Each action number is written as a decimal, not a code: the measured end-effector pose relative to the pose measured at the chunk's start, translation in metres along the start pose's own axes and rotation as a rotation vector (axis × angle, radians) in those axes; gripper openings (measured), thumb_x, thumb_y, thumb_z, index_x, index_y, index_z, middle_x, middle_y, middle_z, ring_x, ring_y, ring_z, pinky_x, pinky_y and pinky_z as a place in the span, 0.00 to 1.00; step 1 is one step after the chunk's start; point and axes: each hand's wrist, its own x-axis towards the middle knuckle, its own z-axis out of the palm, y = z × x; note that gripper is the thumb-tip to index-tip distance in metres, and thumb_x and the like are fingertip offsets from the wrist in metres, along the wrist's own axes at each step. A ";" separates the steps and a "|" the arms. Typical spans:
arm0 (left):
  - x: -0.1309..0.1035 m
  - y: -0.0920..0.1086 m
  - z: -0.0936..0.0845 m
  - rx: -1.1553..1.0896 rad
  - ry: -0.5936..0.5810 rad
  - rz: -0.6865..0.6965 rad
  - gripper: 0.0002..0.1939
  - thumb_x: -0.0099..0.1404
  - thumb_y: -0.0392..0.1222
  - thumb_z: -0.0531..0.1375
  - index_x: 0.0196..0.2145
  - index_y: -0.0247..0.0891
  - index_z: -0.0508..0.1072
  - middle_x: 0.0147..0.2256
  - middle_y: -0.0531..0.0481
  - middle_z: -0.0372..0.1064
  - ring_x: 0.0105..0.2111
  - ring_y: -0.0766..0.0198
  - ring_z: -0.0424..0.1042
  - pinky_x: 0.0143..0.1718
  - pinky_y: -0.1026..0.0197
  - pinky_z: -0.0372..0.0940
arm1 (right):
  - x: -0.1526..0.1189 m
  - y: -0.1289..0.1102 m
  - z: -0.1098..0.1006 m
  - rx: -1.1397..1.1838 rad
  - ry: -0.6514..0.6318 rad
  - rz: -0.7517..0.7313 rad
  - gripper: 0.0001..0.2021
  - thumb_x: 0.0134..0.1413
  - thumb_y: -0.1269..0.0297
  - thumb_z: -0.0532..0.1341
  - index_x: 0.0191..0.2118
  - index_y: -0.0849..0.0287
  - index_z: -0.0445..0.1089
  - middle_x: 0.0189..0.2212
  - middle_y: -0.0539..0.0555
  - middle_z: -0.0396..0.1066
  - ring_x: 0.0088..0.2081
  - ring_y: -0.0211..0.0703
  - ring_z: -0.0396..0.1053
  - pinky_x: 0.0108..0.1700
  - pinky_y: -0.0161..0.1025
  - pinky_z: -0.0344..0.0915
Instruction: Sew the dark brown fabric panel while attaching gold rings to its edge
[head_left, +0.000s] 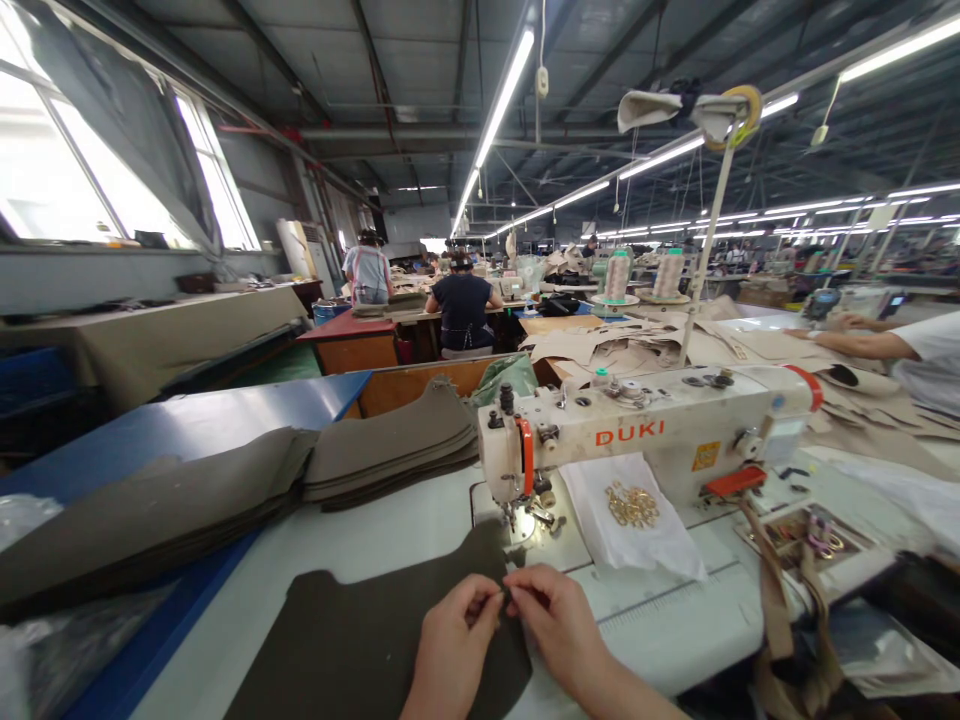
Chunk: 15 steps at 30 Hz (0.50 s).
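Note:
Both hands meet just in front of the sewing machine [585,440], over the right part of a dark olive fabric piece [360,630]. My left hand [457,635] is closed in a pinch at the fabric's edge. Beside it, my right hand [555,615] also pinches, its fingertips almost touching the left ones. Whatever small thing lies between the fingertips is too small to make out. The fabric reaches up to the needle area. Gold-coloured metal rings [632,505] lie on a white cloth [675,545] on the machine bed.
Stacks of dark fabric pieces [390,440] lie to the left and behind. Tan straps [772,590] hang by a tray with scissors [825,540] at right. A thread stand pole [709,250] rises behind the machine. A person's arm [862,343] reaches in from the right.

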 end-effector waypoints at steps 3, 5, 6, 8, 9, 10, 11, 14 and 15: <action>0.003 0.000 0.000 -0.130 -0.045 -0.064 0.10 0.52 0.48 0.58 0.23 0.38 0.72 0.21 0.51 0.70 0.22 0.63 0.67 0.27 0.62 0.63 | -0.001 0.000 -0.004 0.083 -0.048 0.021 0.11 0.51 0.59 0.59 0.32 0.59 0.75 0.27 0.55 0.72 0.30 0.44 0.71 0.34 0.38 0.66; 0.004 0.000 -0.001 -0.225 -0.078 -0.101 0.12 0.49 0.49 0.61 0.24 0.37 0.71 0.21 0.52 0.70 0.21 0.64 0.67 0.26 0.63 0.63 | 0.002 0.002 -0.007 0.133 -0.062 0.068 0.11 0.47 0.56 0.63 0.31 0.59 0.75 0.25 0.53 0.72 0.29 0.43 0.71 0.34 0.37 0.66; 0.005 0.000 -0.001 -0.274 -0.097 -0.121 0.13 0.48 0.50 0.62 0.25 0.37 0.71 0.21 0.52 0.70 0.21 0.65 0.67 0.25 0.63 0.63 | 0.004 0.002 -0.008 0.159 -0.074 0.107 0.12 0.44 0.55 0.65 0.30 0.59 0.75 0.24 0.52 0.72 0.29 0.43 0.71 0.33 0.37 0.66; 0.007 -0.001 -0.003 -0.356 -0.139 -0.162 0.16 0.44 0.51 0.65 0.26 0.37 0.69 0.20 0.54 0.70 0.19 0.66 0.67 0.23 0.64 0.62 | 0.008 0.002 -0.010 0.223 -0.120 0.202 0.15 0.38 0.52 0.69 0.27 0.60 0.74 0.21 0.50 0.71 0.26 0.41 0.70 0.31 0.36 0.66; 0.009 -0.002 -0.005 -0.382 -0.170 -0.180 0.18 0.43 0.51 0.66 0.27 0.37 0.68 0.20 0.54 0.70 0.19 0.66 0.67 0.23 0.64 0.62 | 0.009 0.002 -0.011 0.260 -0.151 0.246 0.17 0.35 0.51 0.70 0.26 0.60 0.73 0.20 0.50 0.70 0.25 0.40 0.70 0.30 0.36 0.65; 0.010 -0.003 -0.006 -0.399 -0.205 -0.198 0.19 0.43 0.52 0.67 0.28 0.37 0.68 0.20 0.54 0.70 0.19 0.67 0.67 0.22 0.64 0.62 | 0.010 0.001 -0.011 0.297 -0.179 0.284 0.18 0.33 0.50 0.71 0.26 0.61 0.73 0.20 0.50 0.70 0.24 0.39 0.69 0.29 0.35 0.65; 0.010 -0.004 -0.008 -0.415 -0.239 -0.219 0.21 0.42 0.53 0.68 0.28 0.37 0.68 0.20 0.54 0.70 0.18 0.67 0.67 0.22 0.64 0.62 | 0.011 -0.001 -0.011 0.331 -0.201 0.314 0.19 0.31 0.50 0.71 0.25 0.62 0.72 0.20 0.50 0.70 0.23 0.39 0.69 0.28 0.35 0.65; 0.010 -0.006 -0.014 -0.519 -0.258 -0.314 0.24 0.45 0.59 0.66 0.29 0.36 0.70 0.21 0.52 0.70 0.19 0.68 0.68 0.22 0.65 0.61 | 0.008 -0.005 -0.010 0.420 -0.190 0.363 0.20 0.30 0.51 0.72 0.25 0.63 0.71 0.20 0.51 0.71 0.23 0.37 0.69 0.28 0.34 0.65; 0.009 -0.006 -0.015 -0.571 -0.244 -0.347 0.25 0.45 0.60 0.66 0.30 0.35 0.70 0.22 0.51 0.71 0.20 0.68 0.68 0.22 0.66 0.61 | 0.007 -0.007 -0.010 0.443 -0.169 0.372 0.20 0.30 0.51 0.73 0.25 0.63 0.71 0.21 0.51 0.72 0.23 0.36 0.69 0.28 0.33 0.64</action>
